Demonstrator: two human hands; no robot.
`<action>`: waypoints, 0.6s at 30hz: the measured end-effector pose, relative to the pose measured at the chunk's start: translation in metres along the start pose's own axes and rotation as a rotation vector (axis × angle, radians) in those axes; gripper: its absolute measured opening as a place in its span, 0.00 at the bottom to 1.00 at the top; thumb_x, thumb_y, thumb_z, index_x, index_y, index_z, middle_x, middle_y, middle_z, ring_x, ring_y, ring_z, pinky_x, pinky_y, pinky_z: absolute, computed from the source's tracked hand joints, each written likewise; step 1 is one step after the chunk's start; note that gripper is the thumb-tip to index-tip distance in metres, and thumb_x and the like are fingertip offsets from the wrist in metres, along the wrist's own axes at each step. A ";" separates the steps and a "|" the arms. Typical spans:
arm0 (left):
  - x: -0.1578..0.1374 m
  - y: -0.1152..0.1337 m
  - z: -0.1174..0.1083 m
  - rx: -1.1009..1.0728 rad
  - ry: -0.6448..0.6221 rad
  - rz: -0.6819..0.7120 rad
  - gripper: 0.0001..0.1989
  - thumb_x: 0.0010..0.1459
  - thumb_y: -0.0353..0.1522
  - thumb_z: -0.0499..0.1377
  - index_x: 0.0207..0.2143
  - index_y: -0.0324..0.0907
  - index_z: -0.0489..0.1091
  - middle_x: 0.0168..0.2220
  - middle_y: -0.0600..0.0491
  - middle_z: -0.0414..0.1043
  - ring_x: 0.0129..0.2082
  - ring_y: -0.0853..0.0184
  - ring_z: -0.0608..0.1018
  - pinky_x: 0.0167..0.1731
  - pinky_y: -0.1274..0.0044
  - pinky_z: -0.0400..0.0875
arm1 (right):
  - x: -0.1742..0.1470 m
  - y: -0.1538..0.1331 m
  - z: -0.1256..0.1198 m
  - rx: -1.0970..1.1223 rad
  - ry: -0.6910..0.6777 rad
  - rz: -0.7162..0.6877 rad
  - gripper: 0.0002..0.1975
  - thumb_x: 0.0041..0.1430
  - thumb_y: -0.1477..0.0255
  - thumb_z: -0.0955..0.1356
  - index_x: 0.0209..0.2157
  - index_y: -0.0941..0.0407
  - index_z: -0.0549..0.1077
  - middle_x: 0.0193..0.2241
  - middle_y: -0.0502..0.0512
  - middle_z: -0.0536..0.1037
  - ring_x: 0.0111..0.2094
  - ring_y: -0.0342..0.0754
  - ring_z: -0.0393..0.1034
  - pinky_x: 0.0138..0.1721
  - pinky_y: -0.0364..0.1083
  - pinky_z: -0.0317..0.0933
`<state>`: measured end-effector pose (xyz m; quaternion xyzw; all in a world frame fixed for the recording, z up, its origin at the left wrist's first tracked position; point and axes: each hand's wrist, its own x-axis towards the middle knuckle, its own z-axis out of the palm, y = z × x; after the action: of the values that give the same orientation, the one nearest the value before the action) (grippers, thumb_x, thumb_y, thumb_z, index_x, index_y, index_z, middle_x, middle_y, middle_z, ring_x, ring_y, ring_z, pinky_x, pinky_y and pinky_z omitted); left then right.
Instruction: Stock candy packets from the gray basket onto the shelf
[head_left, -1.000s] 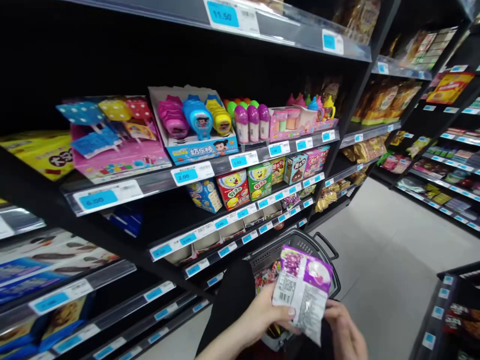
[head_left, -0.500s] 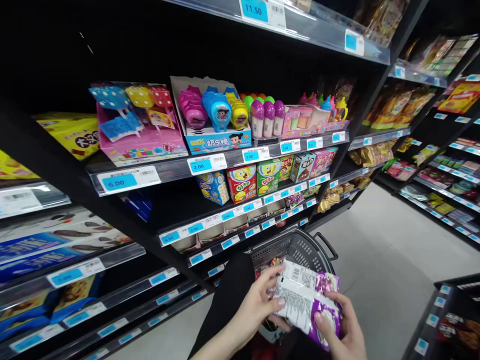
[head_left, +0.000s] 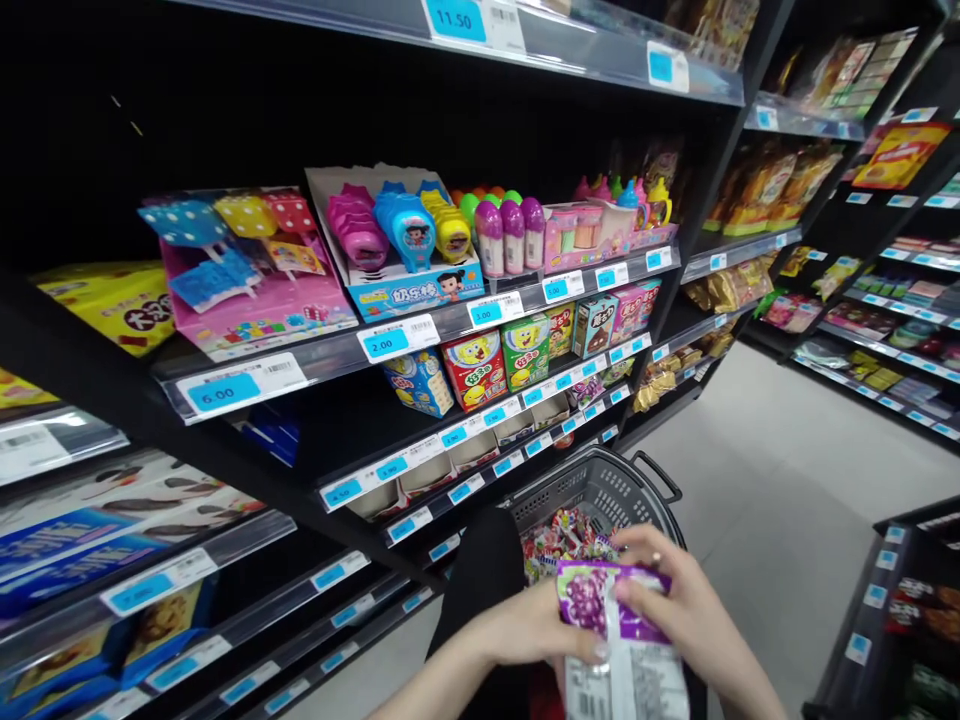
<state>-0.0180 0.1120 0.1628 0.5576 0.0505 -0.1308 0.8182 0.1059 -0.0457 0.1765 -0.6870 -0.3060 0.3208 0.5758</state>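
Both hands grip a purple and white candy bag [head_left: 630,685] with a picture of grapes on it, low in the view. My left hand [head_left: 534,628] holds its left edge, thumb across the front. From the other side my right hand [head_left: 667,590] pinches the upper right part of the bag, with a ring on one finger. The back of the bag, with its pale seam and printed text, faces me. Just beyond the hands is a grey shopping basket [head_left: 651,490], with many small wrapped sweets [head_left: 566,535] inside.
To the left, black shelves carry a blue candy box [head_left: 420,292], a pink box with dice toys [head_left: 259,310], purple egg-shaped tubes [head_left: 514,238] and small snack cartons [head_left: 472,370]. Grey floor [head_left: 757,430] runs along the right. A low dark rack [head_left: 862,620] stands at lower right.
The bag has turned so that its grape picture is at the top left. Both hands have shifted their hold on it, uncovering more of the sweets. The camera view has moved slightly.
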 end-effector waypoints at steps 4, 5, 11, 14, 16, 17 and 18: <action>0.006 -0.023 0.018 -0.335 0.374 0.068 0.21 0.46 0.35 0.62 0.44 0.38 0.66 0.34 0.46 0.74 0.34 0.59 0.76 0.34 0.67 0.70 | -0.009 0.018 -0.010 0.072 0.419 -0.164 0.24 0.46 0.66 0.69 0.47 0.53 0.64 0.46 0.61 0.70 0.41 0.51 0.68 0.41 0.48 0.63; 0.006 -0.025 0.021 -0.402 0.434 0.082 0.21 0.48 0.35 0.61 0.45 0.39 0.65 0.35 0.45 0.74 0.32 0.58 0.76 0.31 0.67 0.71 | -0.014 0.026 -0.007 0.122 0.413 -0.196 0.29 0.44 0.66 0.71 0.49 0.52 0.62 0.49 0.62 0.68 0.40 0.51 0.69 0.41 0.48 0.64; 0.006 -0.019 0.047 -0.614 0.560 0.182 0.24 0.52 0.32 0.57 0.52 0.38 0.59 0.40 0.42 0.72 0.39 0.56 0.75 0.37 0.64 0.69 | -0.035 0.049 0.033 0.428 0.385 -0.092 0.35 0.46 0.71 0.71 0.55 0.46 0.55 0.59 0.57 0.54 0.47 0.54 0.67 0.41 0.47 0.67; 0.006 -0.028 0.050 -0.675 0.450 0.202 0.23 0.53 0.32 0.57 0.51 0.37 0.61 0.42 0.41 0.71 0.42 0.56 0.73 0.42 0.64 0.66 | -0.037 0.055 0.035 0.478 0.419 -0.071 0.31 0.45 0.72 0.71 0.52 0.47 0.62 0.54 0.55 0.65 0.48 0.53 0.66 0.43 0.46 0.66; 0.002 -0.037 0.045 -0.681 0.374 0.218 0.21 0.53 0.33 0.57 0.49 0.37 0.63 0.40 0.42 0.72 0.40 0.58 0.74 0.41 0.67 0.66 | -0.039 0.059 0.029 0.452 0.375 -0.080 0.30 0.44 0.73 0.72 0.50 0.48 0.64 0.46 0.55 0.73 0.44 0.52 0.70 0.41 0.47 0.67; -0.001 -0.040 0.041 -0.664 0.346 0.228 0.19 0.53 0.33 0.57 0.47 0.36 0.65 0.38 0.43 0.72 0.37 0.60 0.75 0.39 0.69 0.68 | -0.041 0.061 0.026 0.431 0.356 -0.099 0.30 0.44 0.73 0.72 0.50 0.48 0.64 0.43 0.55 0.75 0.42 0.52 0.71 0.39 0.47 0.68; -0.005 -0.042 0.036 -0.634 0.335 0.246 0.18 0.52 0.33 0.57 0.46 0.36 0.66 0.36 0.44 0.73 0.34 0.62 0.75 0.35 0.71 0.69 | -0.043 0.062 0.023 0.403 0.345 -0.128 0.29 0.44 0.73 0.72 0.50 0.48 0.64 0.42 0.55 0.76 0.40 0.52 0.72 0.38 0.47 0.69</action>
<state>-0.0367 0.0649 0.1399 0.2921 0.1542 0.0834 0.9402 0.0654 -0.0753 0.1161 -0.5824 -0.1763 0.2166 0.7634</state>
